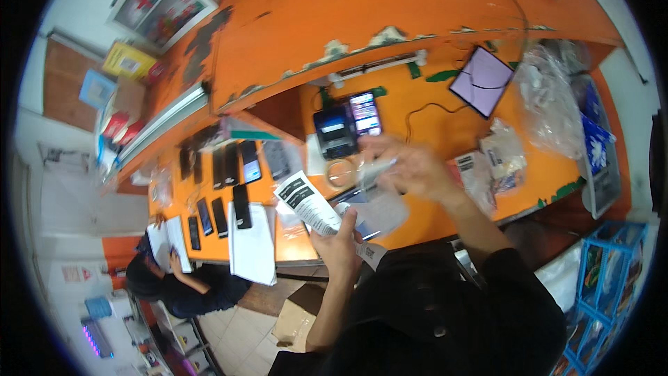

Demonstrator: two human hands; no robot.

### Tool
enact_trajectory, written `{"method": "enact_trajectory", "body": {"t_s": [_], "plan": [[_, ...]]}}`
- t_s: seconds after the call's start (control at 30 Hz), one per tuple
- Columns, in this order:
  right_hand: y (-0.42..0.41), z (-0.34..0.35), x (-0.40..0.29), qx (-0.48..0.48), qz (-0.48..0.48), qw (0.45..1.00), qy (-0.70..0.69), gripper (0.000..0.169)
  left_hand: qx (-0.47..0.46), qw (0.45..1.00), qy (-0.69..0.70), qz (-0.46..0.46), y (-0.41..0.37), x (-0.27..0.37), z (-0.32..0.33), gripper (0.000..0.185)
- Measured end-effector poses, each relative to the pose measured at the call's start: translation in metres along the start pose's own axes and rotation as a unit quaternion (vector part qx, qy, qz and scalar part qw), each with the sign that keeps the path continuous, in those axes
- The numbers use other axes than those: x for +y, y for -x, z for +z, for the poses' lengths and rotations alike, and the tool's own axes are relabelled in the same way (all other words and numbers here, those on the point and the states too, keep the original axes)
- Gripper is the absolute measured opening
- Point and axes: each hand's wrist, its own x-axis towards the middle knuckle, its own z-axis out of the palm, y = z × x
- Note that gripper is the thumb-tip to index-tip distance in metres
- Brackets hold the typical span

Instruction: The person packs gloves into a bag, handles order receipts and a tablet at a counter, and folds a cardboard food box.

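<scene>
My left hand grips a long printed paper slip, which curls down past the wrist at its lower end. My right hand is raised over the orange desk and blurred by motion, with something pale and thin at its fingertips; its hold is unclear. Beneath the hands lie a clear plastic bag and a dark flat device, partly covered. A roll of tape sits beside them. Behind it stand a small black printer and a phone with a lit screen.
Several phones lie on the left side, near a stack of white paper. A co-worker bends over an open notebook. To the right are a tablet, plastic packets and a grey bin. An orange shelf overhangs the desk.
</scene>
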Motion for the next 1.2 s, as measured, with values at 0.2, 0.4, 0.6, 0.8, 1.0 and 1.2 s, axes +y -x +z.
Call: {"method": "enact_trajectory", "body": {"t_s": [0.2,0.4,0.6,0.8,1.0,1.2], "plan": [[0.043,0.020,-0.001,0.014,0.078,0.979,0.190,0.018,-0.119,0.984,-0.082,0.104,0.001,-0.041,0.005,0.024],[0.100,-0.163,-0.039,0.515,0.006,0.798,0.314,0.021,-0.106,0.990,-0.089,-0.012,-0.015,-0.037,0.027,0.021],[0.123,-0.424,-0.021,0.579,0.000,0.419,0.699,0.018,-0.153,0.979,-0.122,-0.053,-0.037,-0.023,0.048,0.016],[0.123,-0.486,0.038,0.444,0.311,0.413,0.732,0.018,-0.139,0.970,-0.185,-0.077,-0.063,-0.024,0.046,0.012],[0.141,-0.514,0.023,0.378,0.379,0.480,0.695,0.019,-0.129,0.967,-0.209,-0.070,-0.077,-0.028,0.032,0.015],[0.156,-0.457,-0.026,0.406,0.220,0.590,0.662,0.021,-0.071,0.976,-0.202,-0.045,-0.070,-0.031,-0.008,0.016]]}}
